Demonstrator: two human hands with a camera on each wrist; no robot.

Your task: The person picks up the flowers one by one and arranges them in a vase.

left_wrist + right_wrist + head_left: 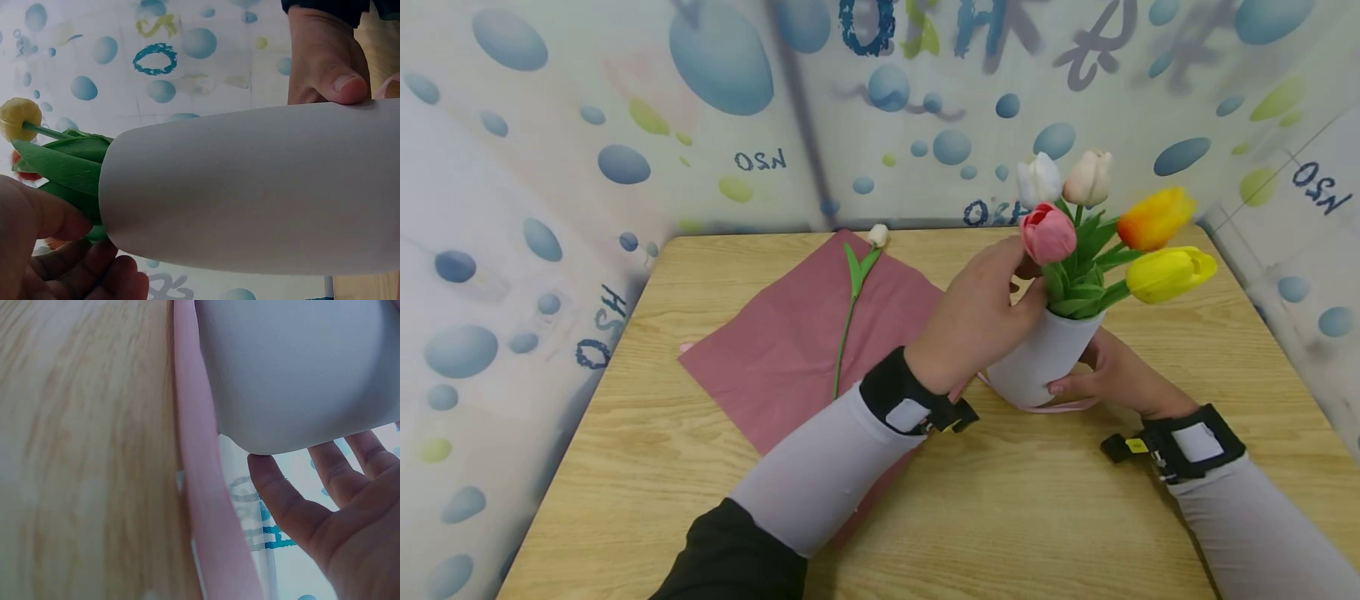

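A white vase [1037, 358] leans to the right in the head view, filled with artificial tulips: a pink tulip [1048, 234], a white one, a cream one, an orange-yellow one and a yellow tulip [1171, 275]. My left hand [973, 312] pinches the green leaves and stem [84, 200] at the vase's mouth, just below the pink bloom; its fingertips are partly hidden. Low on the vase's side, my right hand [1116, 375] grips it, thumb in front and fingers behind. In the right wrist view its fingers [284, 494] touch the vase wall.
On the wooden table [647, 483], a dusky pink wrapping sheet [767, 350] lies to the left. A single white tulip [877, 236] with a long stem rests on it. Pink ribbon [206, 462] runs beside the vase's base. Patterned walls stand behind and at both sides.
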